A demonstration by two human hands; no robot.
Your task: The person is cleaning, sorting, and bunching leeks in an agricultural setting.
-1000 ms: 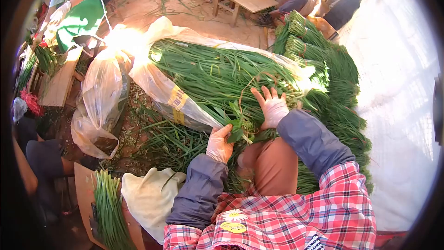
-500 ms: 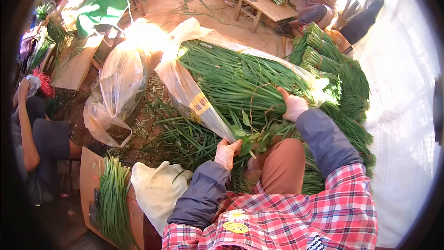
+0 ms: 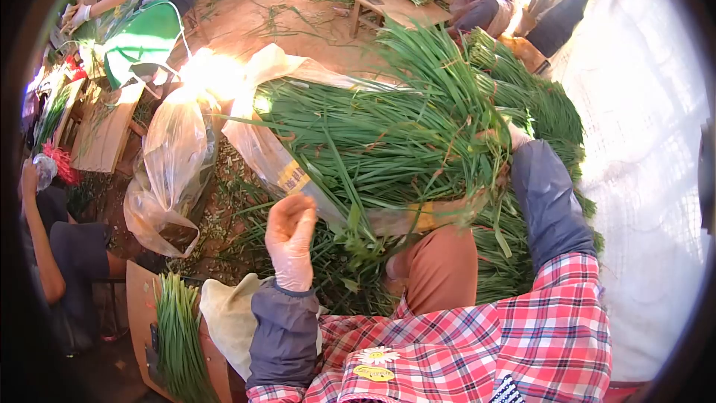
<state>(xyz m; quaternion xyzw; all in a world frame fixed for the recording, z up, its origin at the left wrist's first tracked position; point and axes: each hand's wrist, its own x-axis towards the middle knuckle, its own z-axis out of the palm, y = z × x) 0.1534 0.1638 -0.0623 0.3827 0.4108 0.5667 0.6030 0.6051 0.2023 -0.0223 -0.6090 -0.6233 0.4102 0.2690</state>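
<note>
My left hand (image 3: 292, 242), in a thin clear glove, is raised left of my knee, its fingers loosely curled and a little apart with nothing visible in them. At the right, my right hand (image 3: 516, 136) is partly hidden behind a bunch of long green stalks (image 3: 436, 75) and is closed on it. The bunch stands tilted above a large heap of green stalks (image 3: 358, 134). Around the heap lies an opened clear plastic bag (image 3: 261, 145) with a yellow label, its near edge in front of my knee.
A tied plastic bag (image 3: 175, 157) stands at the left. Stalks lie on a board (image 3: 134, 328) beside a pale cloth (image 3: 227, 321). More bundles (image 3: 544, 112) are piled at the right, by a white sheet (image 3: 641, 179). Other people sit at the top left, top right and left edge.
My left hand has let go of the plastic edge and moved left and up. My right hand has moved right and up, and a bunch of stalks now rises beside it. The view has shifted slightly.
</note>
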